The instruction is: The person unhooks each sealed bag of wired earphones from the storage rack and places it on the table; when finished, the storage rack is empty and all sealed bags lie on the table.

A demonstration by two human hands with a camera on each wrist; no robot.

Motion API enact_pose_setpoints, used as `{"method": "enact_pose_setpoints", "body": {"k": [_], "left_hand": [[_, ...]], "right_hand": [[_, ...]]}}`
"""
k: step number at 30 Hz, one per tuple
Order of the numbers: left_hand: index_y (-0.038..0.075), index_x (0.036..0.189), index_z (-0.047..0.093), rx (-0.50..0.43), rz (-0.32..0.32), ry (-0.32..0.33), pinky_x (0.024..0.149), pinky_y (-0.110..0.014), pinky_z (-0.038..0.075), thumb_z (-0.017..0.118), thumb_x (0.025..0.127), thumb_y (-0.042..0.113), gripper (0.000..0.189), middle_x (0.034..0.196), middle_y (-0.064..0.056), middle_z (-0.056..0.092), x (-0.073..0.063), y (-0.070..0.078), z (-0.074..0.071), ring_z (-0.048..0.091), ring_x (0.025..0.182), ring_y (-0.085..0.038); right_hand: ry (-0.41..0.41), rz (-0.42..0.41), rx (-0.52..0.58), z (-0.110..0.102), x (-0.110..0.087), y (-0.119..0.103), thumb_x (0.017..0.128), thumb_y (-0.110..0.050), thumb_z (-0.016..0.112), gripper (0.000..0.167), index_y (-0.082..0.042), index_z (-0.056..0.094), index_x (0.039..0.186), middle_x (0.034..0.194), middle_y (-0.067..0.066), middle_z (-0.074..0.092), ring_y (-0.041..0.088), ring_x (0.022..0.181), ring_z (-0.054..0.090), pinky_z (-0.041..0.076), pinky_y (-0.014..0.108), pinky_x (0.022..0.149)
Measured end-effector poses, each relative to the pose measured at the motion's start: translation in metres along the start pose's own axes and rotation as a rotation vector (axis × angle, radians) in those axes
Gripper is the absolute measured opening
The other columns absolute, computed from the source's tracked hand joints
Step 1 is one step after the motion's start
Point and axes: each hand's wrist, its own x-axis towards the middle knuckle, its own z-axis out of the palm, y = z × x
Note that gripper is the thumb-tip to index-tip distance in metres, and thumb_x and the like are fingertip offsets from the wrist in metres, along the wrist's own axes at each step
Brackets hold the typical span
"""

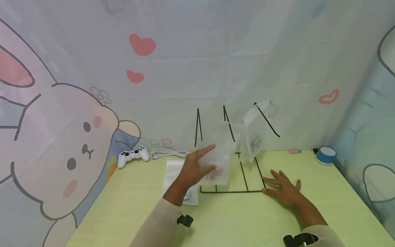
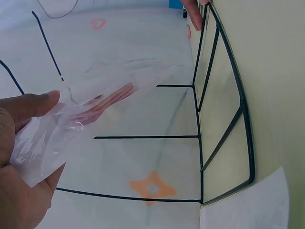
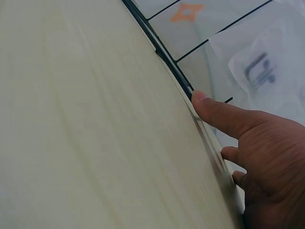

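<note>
A black wire rack [image 1: 231, 192] stands on the table, several prongs rising at its back. A clear plastic bag [image 1: 220, 171] with reddish contents hangs at the middle prong. My left hand [image 1: 192, 168] is at this bag, thumb and index finger spread; in the left wrist view the bag [image 2: 102, 105] lies against the hand [image 2: 24, 143]. Another clear bag [image 1: 254, 137] with a small dark item hangs on the right prong. My right hand [image 1: 284, 188] rests at the rack's right side, and its thumb touches the base wire in the right wrist view.
A flat white bag [image 1: 172, 175] lies left of the rack, partly behind my left forearm. Farther back are a white game controller [image 1: 133, 156] and a coiled white cable [image 1: 169, 153]. A blue tape roll [image 1: 326, 155] and a small pink item [image 1: 294, 151] sit back right.
</note>
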Motion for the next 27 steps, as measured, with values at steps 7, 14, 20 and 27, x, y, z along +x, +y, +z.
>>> {"method": "enact_pose_setpoints", "body": {"k": [7, 14, 20, 27], "left_hand": [[0.025, 0.153, 0.066, -0.017, 0.050, -0.003, 0.111, -0.054, 0.058, 0.090, 0.086, 0.001, 0.075, 0.155, -0.013, 0.065, -0.009, 0.003, -0.001, 0.067, 0.140, -0.032], [0.018, 0.153, 0.066, -0.037, 0.127, -0.033, 0.112, -0.051, 0.058, 0.090, 0.087, 0.001, 0.072, 0.155, -0.013, 0.065, -0.016, 0.002, -0.002, 0.065, 0.142, -0.032], [0.015, 0.153, 0.066, -0.059, 0.168, -0.060, 0.099, -0.036, 0.061, 0.087, 0.089, -0.001, 0.070, 0.155, -0.013, 0.066, -0.023, -0.002, -0.004, 0.073, 0.127, -0.031], [0.012, 0.153, 0.065, -0.086, 0.213, -0.085, 0.107, -0.036, 0.059, 0.088, 0.089, 0.001, 0.069, 0.155, -0.013, 0.066, -0.027, -0.005, -0.001, 0.071, 0.133, -0.033]], "right_hand": [[0.004, 0.003, -0.001, 0.000, 0.001, 0.000, 0.099, -0.053, 0.076, 0.063, -0.019, 0.067, 0.151, 0.176, 0.027, 0.031, 0.061, 0.164, 0.011, -0.018, 0.094, 0.109], [-0.002, 0.009, 0.001, 0.001, 0.000, -0.001, 0.099, -0.053, 0.077, 0.063, -0.020, 0.067, 0.151, 0.177, 0.027, 0.030, 0.061, 0.164, 0.009, -0.019, 0.094, 0.109], [-0.004, 0.004, 0.014, 0.001, 0.001, 0.002, 0.099, -0.053, 0.076, 0.063, -0.019, 0.066, 0.152, 0.177, 0.027, 0.029, 0.061, 0.165, 0.007, -0.022, 0.093, 0.109], [-0.002, 0.005, 0.004, 0.001, 0.001, 0.001, 0.099, -0.052, 0.076, 0.062, -0.020, 0.067, 0.152, 0.177, 0.027, 0.029, 0.061, 0.164, 0.009, -0.020, 0.094, 0.108]]}}
